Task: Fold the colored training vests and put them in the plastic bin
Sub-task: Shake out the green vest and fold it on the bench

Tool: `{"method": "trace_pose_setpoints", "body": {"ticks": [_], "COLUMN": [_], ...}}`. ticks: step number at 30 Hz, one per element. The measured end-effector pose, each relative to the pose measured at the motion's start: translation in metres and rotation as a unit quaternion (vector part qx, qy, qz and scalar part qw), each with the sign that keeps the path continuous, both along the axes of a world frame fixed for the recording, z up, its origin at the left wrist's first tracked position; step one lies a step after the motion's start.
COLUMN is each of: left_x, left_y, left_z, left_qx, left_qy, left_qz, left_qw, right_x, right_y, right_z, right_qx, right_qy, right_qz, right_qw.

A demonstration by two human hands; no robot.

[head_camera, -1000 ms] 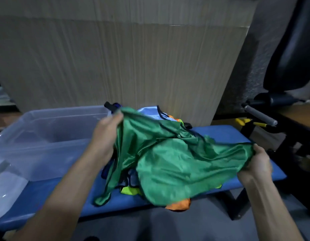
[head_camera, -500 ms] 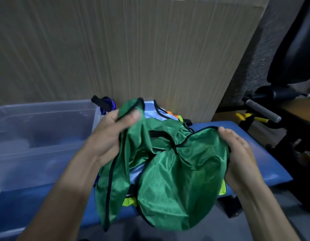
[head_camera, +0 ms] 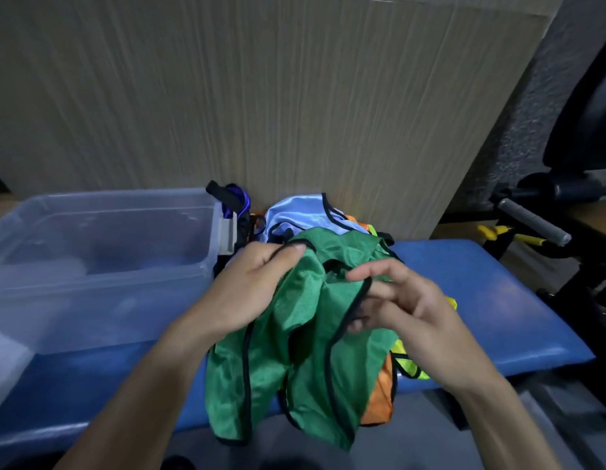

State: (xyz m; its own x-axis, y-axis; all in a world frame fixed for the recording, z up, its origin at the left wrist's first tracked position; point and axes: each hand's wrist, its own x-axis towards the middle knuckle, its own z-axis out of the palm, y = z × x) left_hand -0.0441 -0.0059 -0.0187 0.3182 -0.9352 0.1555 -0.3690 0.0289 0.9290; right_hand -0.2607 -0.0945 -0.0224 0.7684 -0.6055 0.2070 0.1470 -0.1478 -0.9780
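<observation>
A green mesh vest [head_camera: 295, 361] with black trim hangs in front of me over the bench's front edge. My left hand [head_camera: 257, 286] grips its upper left part, thumb over the black trim. My right hand [head_camera: 400, 307] is at its upper right edge, fingers hooked in the black-trimmed opening. Behind lies a pile with a light blue vest [head_camera: 295, 212], an orange vest [head_camera: 379, 398], a yellow vest [head_camera: 408, 362] and a dark blue vest [head_camera: 239, 200]. The clear plastic bin [head_camera: 206, 262] stands on the left, close to my left hand.
Everything rests on a blue padded bench [head_camera: 481, 300]. A tall cardboard sheet [head_camera: 261, 96] stands right behind it. Black gym equipment with a grey handle [head_camera: 532, 218] and yellow parts [head_camera: 495, 230] stands at the right.
My hands have come together, bunching the green vest that was stretched wide between them. The right hand moved left and now hooks into the vest's opening. The vest hangs lower.
</observation>
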Motion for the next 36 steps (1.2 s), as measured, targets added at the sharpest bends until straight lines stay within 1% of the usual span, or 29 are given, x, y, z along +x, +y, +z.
{"method": "trace_pose_setpoints", "body": {"ticks": [2, 4, 6, 8, 13, 15, 17, 19, 21, 24, 27, 30, 33, 36], "left_x": [0.001, 0.000, 0.000, 0.000, -0.003, -0.003, -0.005, -0.007, -0.009, -0.011, -0.007, -0.002, -0.003, 0.000], "left_y": [0.003, 0.006, 0.007, 0.010, 0.018, 0.018, 0.017, 0.014, 0.012, 0.012, 0.019, 0.031, 0.040, 0.045], "left_z": [-0.003, -0.003, 0.000, 0.004, 0.022, 0.035, 0.056, 0.083, 0.116, 0.163, 0.199, 0.220, 0.228, 0.231], "left_qx": [-0.017, -0.068, -0.106, -0.116, -0.096, -0.102, -0.105, -0.104, -0.111, -0.139, -0.149, -0.152, -0.180, -0.236], "left_qy": [-0.039, -0.097, -0.122, -0.114, -0.079, -0.078, -0.096, -0.121, -0.144, -0.176, -0.156, -0.144, -0.201, -0.259], "left_qz": [0.014, 0.038, 0.070, 0.061, -0.006, -0.022, -0.019, -0.012, -0.013, -0.041, -0.076, -0.102, -0.079, -0.021], "left_qw": [0.999, 0.992, 0.984, 0.985, 0.992, 0.991, 0.990, 0.987, 0.983, 0.974, 0.973, 0.972, 0.960, 0.936], "right_x": [0.004, 0.009, 0.015, 0.020, 0.028, 0.030, 0.028, 0.026, 0.026, 0.028, 0.029, 0.032, 0.035, 0.035], "right_y": [0.007, 0.012, 0.015, 0.017, 0.023, 0.027, 0.030, 0.030, 0.027, 0.022, 0.014, 0.003, -0.002, 0.003], "right_z": [-0.004, -0.005, 0.000, 0.010, 0.032, 0.043, 0.058, 0.078, 0.102, 0.141, 0.184, 0.229, 0.262, 0.282], "right_qx": [-0.134, -0.258, -0.349, -0.399, -0.430, -0.446, -0.450, -0.448, -0.460, -0.470, -0.467, -0.426, -0.378, -0.349], "right_qy": [0.040, 0.075, 0.074, 0.068, 0.076, 0.069, 0.051, 0.034, 0.016, -0.007, -0.016, -0.035, -0.026, 0.001], "right_qz": [-0.060, -0.113, -0.153, -0.173, -0.127, -0.119, -0.121, -0.131, -0.156, -0.192, -0.229, -0.239, -0.214, -0.182], "right_qw": [0.988, 0.957, 0.922, 0.898, 0.891, 0.884, 0.883, 0.884, 0.874, 0.861, 0.854, 0.872, 0.900, 0.919]}}
